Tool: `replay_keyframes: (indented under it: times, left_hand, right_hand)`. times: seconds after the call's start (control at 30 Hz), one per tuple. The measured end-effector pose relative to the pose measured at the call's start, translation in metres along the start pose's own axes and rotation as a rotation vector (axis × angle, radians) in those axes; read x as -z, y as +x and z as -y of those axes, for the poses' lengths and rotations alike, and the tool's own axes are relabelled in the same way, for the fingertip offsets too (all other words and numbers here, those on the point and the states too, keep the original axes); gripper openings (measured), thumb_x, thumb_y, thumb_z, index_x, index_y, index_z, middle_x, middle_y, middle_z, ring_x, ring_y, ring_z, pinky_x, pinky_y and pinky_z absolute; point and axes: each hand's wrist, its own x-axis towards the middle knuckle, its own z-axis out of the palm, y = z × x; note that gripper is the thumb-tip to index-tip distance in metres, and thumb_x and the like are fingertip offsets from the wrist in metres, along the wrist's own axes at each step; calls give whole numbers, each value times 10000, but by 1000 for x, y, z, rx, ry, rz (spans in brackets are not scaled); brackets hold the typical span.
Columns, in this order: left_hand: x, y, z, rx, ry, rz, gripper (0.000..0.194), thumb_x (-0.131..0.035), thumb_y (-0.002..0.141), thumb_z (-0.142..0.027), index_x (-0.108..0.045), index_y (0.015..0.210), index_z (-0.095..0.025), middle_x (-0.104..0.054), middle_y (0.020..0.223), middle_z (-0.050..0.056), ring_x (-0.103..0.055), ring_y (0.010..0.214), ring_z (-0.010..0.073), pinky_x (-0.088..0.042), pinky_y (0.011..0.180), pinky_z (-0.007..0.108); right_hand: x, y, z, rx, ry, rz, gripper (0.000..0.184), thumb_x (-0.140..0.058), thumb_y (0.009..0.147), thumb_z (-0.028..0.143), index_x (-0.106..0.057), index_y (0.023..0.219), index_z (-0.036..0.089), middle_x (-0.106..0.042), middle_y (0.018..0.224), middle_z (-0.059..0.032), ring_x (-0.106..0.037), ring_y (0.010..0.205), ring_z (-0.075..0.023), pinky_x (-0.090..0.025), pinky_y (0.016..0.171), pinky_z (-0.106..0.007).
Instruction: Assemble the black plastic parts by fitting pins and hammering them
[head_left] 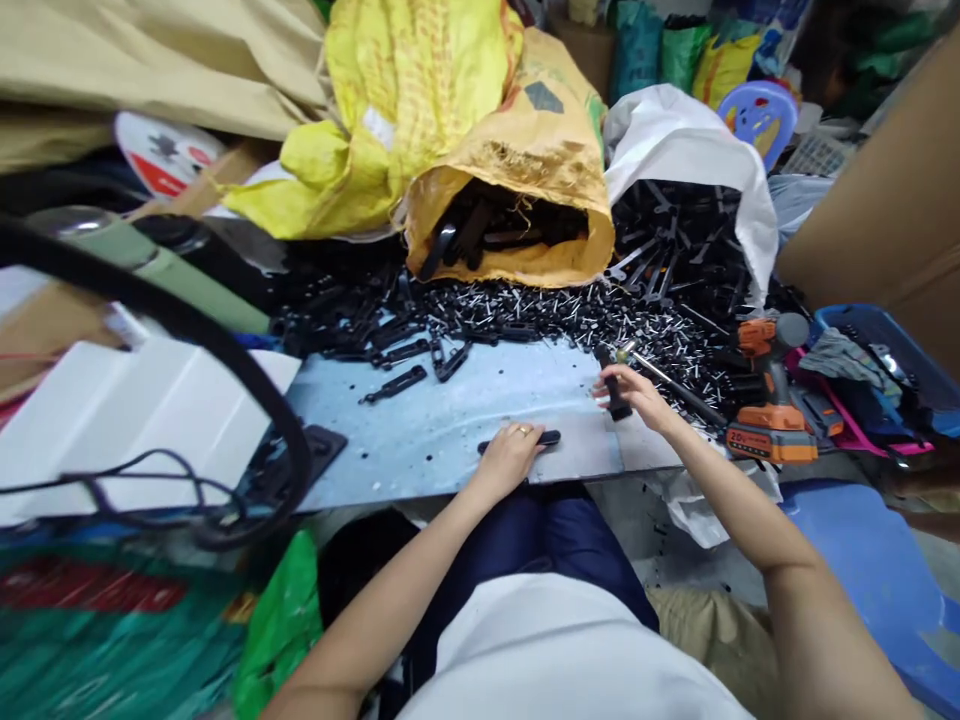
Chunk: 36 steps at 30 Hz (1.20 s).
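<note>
My left hand (pixel 513 452) rests near the front edge of the blue work surface (pixel 420 430), with its fingers closed over a long, narrow black plastic part (pixel 551 438). Both rounded ends of that part stick out from under the hand. To the right, my right hand (pixel 637 394) grips a second black plastic part (pixel 616 395), held upright between thumb and fingers. Just behind the right hand lies a hammer-like tool (pixel 667 378) with a metal shaft and black grip. Similar black parts (pixel 397 385) are scattered behind my left hand.
A heap of small metal pins (pixel 555 305) spreads along the back. Behind it, an orange sack (pixel 517 130) and a white sack (pixel 675 120) spill black parts. A cordless drill (pixel 772 400) stands at right, near a blue basket (pixel 847 320). A black curved tube (pixel 247 370) crosses the left side.
</note>
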Motion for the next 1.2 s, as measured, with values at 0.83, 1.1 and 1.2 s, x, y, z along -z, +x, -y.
replay_keyframes:
  times: [0.83, 1.1, 1.2]
  left_hand:
    - [20, 19, -11, 88, -86, 265, 315, -410, 885, -358, -485, 1138, -187, -569, 1072, 89, -532, 1013, 232, -415, 856, 375]
    - [15, 9, -7, 40, -164, 115, 540, -626, 679, -558, -479, 1037, -181, -587, 1033, 107, -576, 947, 263, -455, 785, 367]
    - [11, 5, -4, 18, -183, 33, 462, -620, 716, -491, -485, 1023, -175, -592, 1047, 112, -580, 968, 251, -460, 796, 347]
  right_hand:
    - [-52, -32, 15, -23, -1214, 556, 293, -382, 914, 383, -543, 1043, 175, -633, 954, -87, -620, 818, -186, -360, 599, -247]
    - [-69, -35, 34, -29, -1289, 421, 291, -337, 929, 388, -542, 1027, 206, -621, 921, -87, -600, 797, -185, -310, 573, -260]
    - [-70, -34, 43, 18, -1332, 408, 272, -325, 938, 331, -540, 1035, 195, -619, 915, -96, -591, 804, -191, -307, 602, -273]
